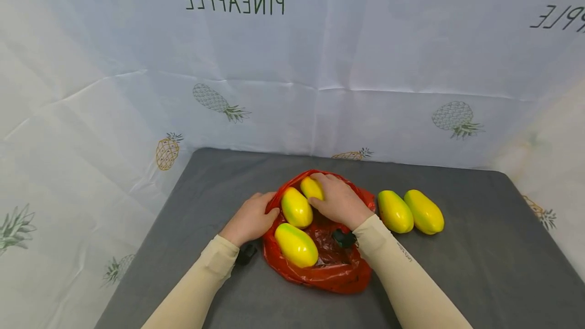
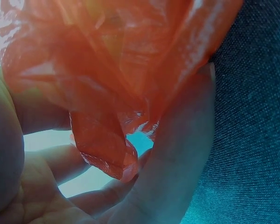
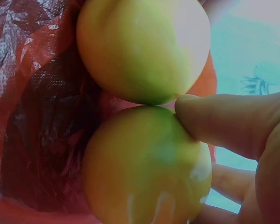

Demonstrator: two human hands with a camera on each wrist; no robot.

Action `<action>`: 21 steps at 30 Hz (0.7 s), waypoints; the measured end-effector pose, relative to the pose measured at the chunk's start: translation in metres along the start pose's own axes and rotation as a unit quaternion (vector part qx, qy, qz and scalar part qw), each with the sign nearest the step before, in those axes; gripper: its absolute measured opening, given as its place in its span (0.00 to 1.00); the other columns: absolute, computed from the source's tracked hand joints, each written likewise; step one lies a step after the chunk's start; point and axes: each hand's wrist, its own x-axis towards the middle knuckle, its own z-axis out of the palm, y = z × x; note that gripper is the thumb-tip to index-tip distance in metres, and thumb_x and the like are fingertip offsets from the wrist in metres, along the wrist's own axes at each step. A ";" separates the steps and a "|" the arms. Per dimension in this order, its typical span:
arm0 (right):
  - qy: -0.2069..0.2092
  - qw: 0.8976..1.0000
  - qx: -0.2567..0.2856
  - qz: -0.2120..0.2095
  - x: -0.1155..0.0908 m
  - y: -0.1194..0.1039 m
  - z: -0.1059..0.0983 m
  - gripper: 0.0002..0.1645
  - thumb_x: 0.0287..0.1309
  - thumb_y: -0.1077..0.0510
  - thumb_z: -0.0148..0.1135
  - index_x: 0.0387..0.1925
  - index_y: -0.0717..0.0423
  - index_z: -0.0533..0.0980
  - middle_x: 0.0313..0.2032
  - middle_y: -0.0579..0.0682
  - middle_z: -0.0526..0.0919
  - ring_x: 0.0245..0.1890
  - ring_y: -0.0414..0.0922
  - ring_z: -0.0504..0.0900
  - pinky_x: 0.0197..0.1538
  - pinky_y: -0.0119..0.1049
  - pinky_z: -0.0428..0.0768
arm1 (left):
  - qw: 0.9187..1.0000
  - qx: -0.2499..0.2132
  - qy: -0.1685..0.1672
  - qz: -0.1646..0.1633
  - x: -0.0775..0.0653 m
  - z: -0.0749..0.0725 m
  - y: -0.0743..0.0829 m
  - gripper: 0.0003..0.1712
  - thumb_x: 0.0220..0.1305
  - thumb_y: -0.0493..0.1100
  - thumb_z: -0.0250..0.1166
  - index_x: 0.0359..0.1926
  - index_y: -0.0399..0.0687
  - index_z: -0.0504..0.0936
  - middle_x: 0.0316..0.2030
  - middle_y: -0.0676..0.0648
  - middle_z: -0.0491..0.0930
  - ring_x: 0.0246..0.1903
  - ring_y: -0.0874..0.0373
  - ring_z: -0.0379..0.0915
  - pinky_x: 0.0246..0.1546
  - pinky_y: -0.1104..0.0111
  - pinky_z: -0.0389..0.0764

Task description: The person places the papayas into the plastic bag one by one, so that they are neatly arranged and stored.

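A red plastic bag lies wide open on the table, with three oblong, glossy yellow-green fruits inside. My left hand grips the bag's left rim, and the thin red plastic hangs between thumb and fingers in the left wrist view. At the far side of the opening, my right hand holds the farthest fruit, its thumb against the skin. In the right wrist view, this held fruit touches another fruit. Nearer me in the bag are the middle fruit and the front fruit.
Two more yellow-green fruits, one beside the other, lie on the grey table right of the bag. A pale cloth with pineapple prints hangs behind the table. Small black devices are at both wrists.
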 end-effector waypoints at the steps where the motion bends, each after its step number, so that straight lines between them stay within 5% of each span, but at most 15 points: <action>1: -0.001 1.000 0.000 0.001 0.000 0.000 0.000 0.41 0.74 0.47 0.68 0.80 0.54 0.66 0.75 0.59 0.75 0.73 0.60 0.76 0.74 0.60 0.75 | 1.000 0.000 -0.001 0.000 0.000 0.000 0.000 0.27 0.78 0.47 0.64 0.73 0.43 0.78 0.59 0.39 0.84 0.51 0.47 0.79 0.62 0.47 0.85; 21: -0.040 0.999 0.003 0.023 0.006 0.004 0.005 0.42 0.77 0.45 0.63 0.83 0.55 0.61 0.77 0.60 0.72 0.74 0.60 0.75 0.75 0.60 0.75 | 1.000 0.002 -0.002 0.000 0.000 0.001 0.001 0.28 0.78 0.47 0.64 0.73 0.42 0.77 0.60 0.38 0.83 0.52 0.47 0.79 0.64 0.47 0.83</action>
